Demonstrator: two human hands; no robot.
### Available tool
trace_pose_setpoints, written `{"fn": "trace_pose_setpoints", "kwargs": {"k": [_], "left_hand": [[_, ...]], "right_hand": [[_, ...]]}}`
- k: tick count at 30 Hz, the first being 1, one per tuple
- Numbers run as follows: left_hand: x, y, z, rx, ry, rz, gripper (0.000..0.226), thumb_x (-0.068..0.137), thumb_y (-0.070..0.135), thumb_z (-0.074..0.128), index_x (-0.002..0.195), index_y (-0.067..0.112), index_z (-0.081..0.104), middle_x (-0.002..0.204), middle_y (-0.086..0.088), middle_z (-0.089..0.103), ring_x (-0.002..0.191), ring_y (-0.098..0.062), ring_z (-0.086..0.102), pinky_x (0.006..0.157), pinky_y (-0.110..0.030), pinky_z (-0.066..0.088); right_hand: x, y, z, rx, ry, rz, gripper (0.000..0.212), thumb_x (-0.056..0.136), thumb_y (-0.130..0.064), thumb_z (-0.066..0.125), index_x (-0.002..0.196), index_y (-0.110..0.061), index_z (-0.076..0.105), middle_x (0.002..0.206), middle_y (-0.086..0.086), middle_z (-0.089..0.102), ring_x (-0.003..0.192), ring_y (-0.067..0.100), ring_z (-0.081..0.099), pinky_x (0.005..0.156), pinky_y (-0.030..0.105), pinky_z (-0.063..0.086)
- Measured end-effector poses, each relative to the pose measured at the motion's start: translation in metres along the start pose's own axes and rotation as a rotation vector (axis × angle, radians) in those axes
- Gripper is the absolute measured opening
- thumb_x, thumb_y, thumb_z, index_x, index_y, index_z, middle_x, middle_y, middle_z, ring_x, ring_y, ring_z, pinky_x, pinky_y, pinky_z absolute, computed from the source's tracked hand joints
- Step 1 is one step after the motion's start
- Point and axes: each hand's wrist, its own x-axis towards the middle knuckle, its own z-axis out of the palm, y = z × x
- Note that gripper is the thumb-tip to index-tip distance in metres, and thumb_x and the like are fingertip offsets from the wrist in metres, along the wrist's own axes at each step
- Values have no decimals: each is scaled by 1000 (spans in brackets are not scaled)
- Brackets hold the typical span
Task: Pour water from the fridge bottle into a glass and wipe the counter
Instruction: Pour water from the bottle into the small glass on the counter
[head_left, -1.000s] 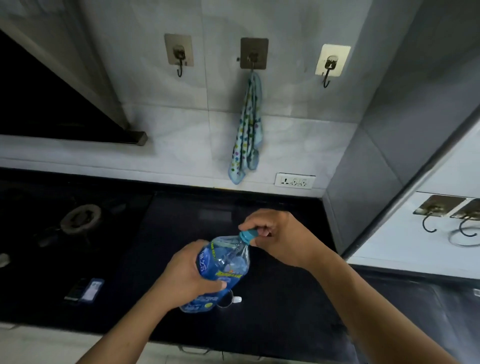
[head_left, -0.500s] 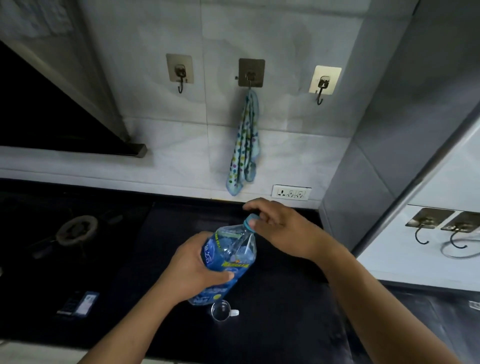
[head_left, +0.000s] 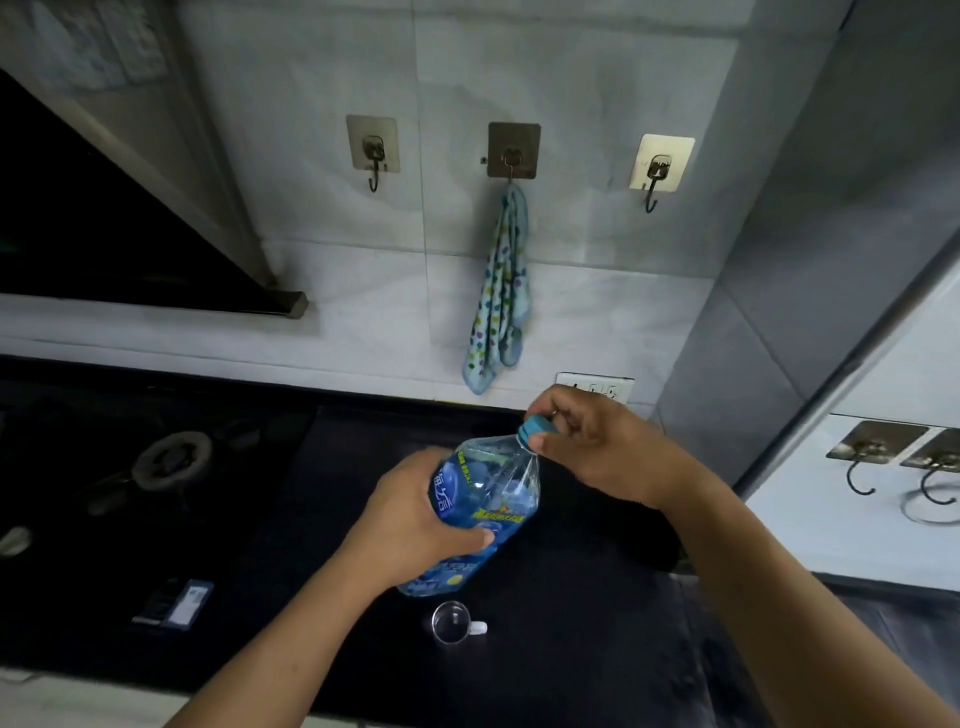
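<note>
While the glass mug (head_left: 451, 622) waits on the black counter (head_left: 571, 665) just below the left hand (head_left: 415, 525), whose fingers wrap the tilted water bottle (head_left: 493, 499), the right hand (head_left: 597, 452) pinches its blue cap (head_left: 535, 431) at the fingertips; I'd brace the body firm and twist gently. Beyond them hangs the spotted cloth (head_left: 498, 296).

The light is dim and bluish. The pale wall tiles (head_left: 571, 78) catch most of it, while the black table (head_left: 571, 649) swallows detail, darkest at the left. Small highlights glint on the bottle (head_left: 488, 499). Straight lines bow near the edges, and the picture is slightly soft throughout.
</note>
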Motion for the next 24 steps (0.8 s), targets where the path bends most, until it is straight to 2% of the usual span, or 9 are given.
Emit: {"fn": "trace_pose_setpoints", "kwargs": {"k": [3, 7, 10, 12, 15, 16, 19, 21, 24], "left_hand": [[-3, 1, 1, 40, 39, 22, 68, 50, 37, 95, 109, 34, 63, 102, 14, 67, 91, 2, 66, 81, -19, 55], [-5, 2, -13, -90, -132, 49, 70, 53, 25, 96, 115, 35, 64, 106, 7, 73, 95, -10, 73, 87, -38, 60], [-4, 10, -20, -133, -253, 60, 70, 58, 18, 96, 118, 33, 65, 108, 5, 75, 97, -12, 74, 88, -39, 61], [-4, 12, -12, -92, -183, 61, 68, 55, 26, 96, 115, 34, 65, 106, 8, 73, 95, -7, 72, 88, -35, 60], [-4, 9, 1, 60, -17, 61, 71, 50, 40, 93, 113, 36, 61, 106, 14, 66, 95, -1, 66, 87, -26, 57], [-3, 6, 1, 57, -13, 57, 72, 49, 40, 92, 114, 37, 61, 107, 15, 65, 96, -1, 66, 88, -27, 57], [1, 3, -12, -63, -155, 53, 73, 52, 27, 95, 117, 35, 64, 107, 9, 72, 97, -8, 72, 90, -38, 59], [3, 6, -21, -143, -296, 37, 70, 56, 17, 96, 117, 32, 65, 108, 4, 75, 97, -14, 74, 90, -41, 60], [2, 11, -14, -110, -287, 16, 63, 56, 20, 96, 111, 31, 66, 105, 7, 75, 94, -10, 74, 88, -39, 61]], "right_hand": [[1, 3, 11, -296, 136, 25, 37, 90, -49, 63, 72, -20, 50, 58, -7, 45, 51, 7, 39, 51, 26, 35], [-6, 2, 12, -433, 232, -424, 39, 93, -51, 55, 70, -24, 38, 61, -8, 40, 55, 14, 41, 51, 32, 37], [-3, 7, 11, -500, 299, -626, 35, 96, -42, 48, 70, -22, 33, 63, -7, 36, 56, 18, 38, 51, 33, 32], [0, 6, 18, -513, 415, -453, 40, 94, -43, 42, 62, -22, 34, 57, -6, 38, 52, 24, 44, 52, 30, 29], [5, 4, 24, -598, 356, 125, 54, 95, -53, 36, 57, -15, 44, 59, 1, 54, 62, 29, 56, 60, 32, 43], [4, 5, 24, -634, 341, 117, 57, 95, -57, 35, 58, -15, 46, 60, 1, 56, 63, 28, 57, 60, 32, 45], [-5, 7, 19, -605, 355, -438, 42, 94, -50, 42, 65, -19, 37, 59, -6, 42, 54, 21, 44, 51, 31, 32], [-4, 10, 13, -599, 293, -650, 33, 95, -39, 47, 70, -19, 38, 64, -5, 39, 56, 21, 40, 51, 33, 30], [0, 12, 21, -559, 397, -411, 43, 94, -41, 40, 61, -14, 46, 57, 1, 50, 53, 26, 49, 50, 32, 35]]}}
